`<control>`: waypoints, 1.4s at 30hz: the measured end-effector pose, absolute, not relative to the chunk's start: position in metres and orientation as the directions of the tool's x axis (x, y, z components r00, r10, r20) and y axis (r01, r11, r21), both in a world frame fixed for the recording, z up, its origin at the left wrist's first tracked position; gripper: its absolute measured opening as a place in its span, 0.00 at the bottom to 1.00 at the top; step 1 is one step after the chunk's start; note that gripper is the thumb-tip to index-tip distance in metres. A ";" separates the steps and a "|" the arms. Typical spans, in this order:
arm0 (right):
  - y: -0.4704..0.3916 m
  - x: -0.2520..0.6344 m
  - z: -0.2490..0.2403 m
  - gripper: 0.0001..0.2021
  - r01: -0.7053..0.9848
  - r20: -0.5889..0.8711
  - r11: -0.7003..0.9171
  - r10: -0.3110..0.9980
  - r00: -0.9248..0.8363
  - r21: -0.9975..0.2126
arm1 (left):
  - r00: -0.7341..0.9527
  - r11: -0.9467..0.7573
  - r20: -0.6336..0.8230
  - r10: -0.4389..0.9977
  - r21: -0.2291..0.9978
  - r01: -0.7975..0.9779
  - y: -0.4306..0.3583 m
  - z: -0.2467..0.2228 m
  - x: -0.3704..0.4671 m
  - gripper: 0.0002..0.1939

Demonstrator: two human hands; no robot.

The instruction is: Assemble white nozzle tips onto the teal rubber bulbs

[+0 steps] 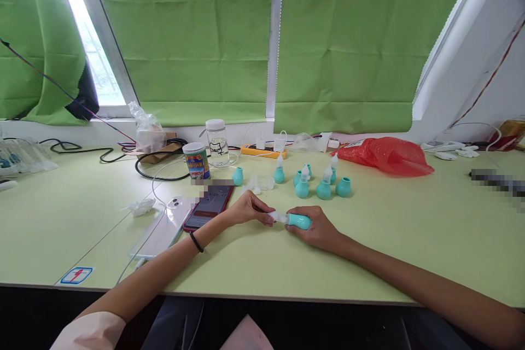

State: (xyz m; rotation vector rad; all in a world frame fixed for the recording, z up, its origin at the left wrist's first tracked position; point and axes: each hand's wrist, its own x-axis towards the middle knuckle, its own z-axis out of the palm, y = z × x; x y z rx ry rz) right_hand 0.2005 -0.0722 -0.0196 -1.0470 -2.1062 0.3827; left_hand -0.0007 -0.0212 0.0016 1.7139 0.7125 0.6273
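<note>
My right hand is wrapped round a teal rubber suction bulb, which lies sideways just above the table. At its left end is a translucent white nozzle, and the fingertips of my left hand pinch that nozzle's far end. Whether the nozzle is fully seated in the bulb I cannot tell. Behind my hands stand several teal bulbs with white tips, such as this bulb. An open-topped bulb has no tip, nor does another bulb. Loose translucent nozzle pieces lie between them.
Left of my hands lie a phone with a lit screen and a white phone with a cable. A printed can and a clear jar stand behind them. A red plastic bag lies at the back right.
</note>
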 end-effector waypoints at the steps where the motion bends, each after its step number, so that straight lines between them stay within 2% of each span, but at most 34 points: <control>1: -0.073 0.200 -0.019 0.07 0.557 0.484 0.621 0.782 -0.392 -0.551 | 0.675 -0.185 0.046 0.737 0.973 0.136 -0.022 0.002 0.000 0.16; 6: -0.074 0.199 -0.020 0.06 0.554 0.475 0.624 0.781 -0.406 -0.551 | 0.686 -0.152 0.028 0.727 0.981 0.121 -0.023 0.002 0.000 0.16; 19: -0.075 0.198 -0.020 0.04 0.575 0.490 0.651 0.756 -0.434 -0.496 | 0.685 -0.202 0.040 0.727 0.967 0.158 -0.022 0.000 0.000 0.16; 37: -0.074 0.199 -0.019 0.05 0.598 0.453 0.637 0.769 -0.451 -0.486 | 0.704 -0.212 0.027 0.710 0.961 0.177 -0.022 0.002 0.000 0.16; 42: -0.072 0.203 -0.002 0.07 0.614 0.461 0.621 0.781 -0.423 -0.488 | 0.618 -0.119 0.053 0.785 0.991 0.065 -0.026 0.003 0.005 0.19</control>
